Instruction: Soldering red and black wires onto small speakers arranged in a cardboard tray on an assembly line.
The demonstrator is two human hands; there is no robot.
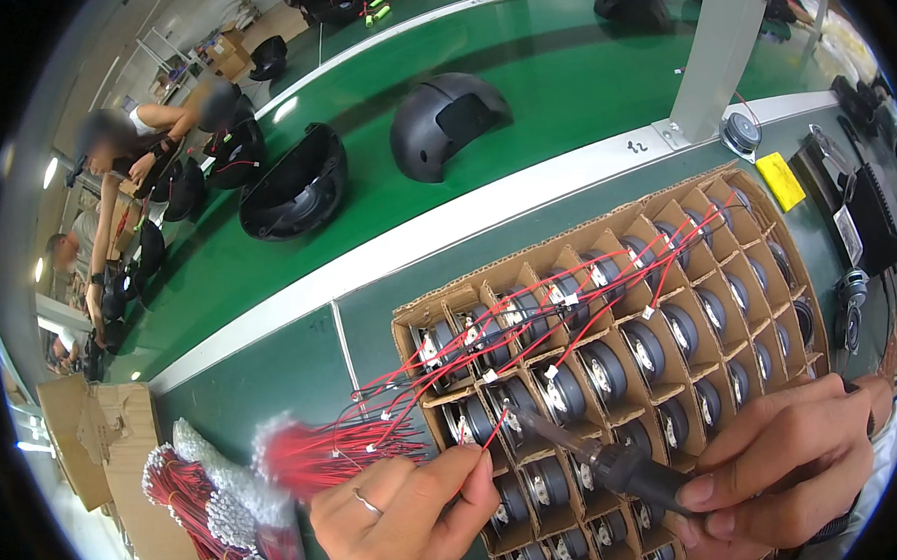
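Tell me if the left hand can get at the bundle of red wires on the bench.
Probably yes: the left hand pinches one red wire, and the bundle of red wires lies just beside it, with nothing between.

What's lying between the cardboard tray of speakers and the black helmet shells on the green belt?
In the head view, only a white rail and a bare strip of dark green bench separate the tray from the nearest shell.

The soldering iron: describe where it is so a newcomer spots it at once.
Start at the cardboard divider tray of small round speakers on the grey bench. At its near edge the right hand grips a dark soldering iron, the only long black tool among red wires.
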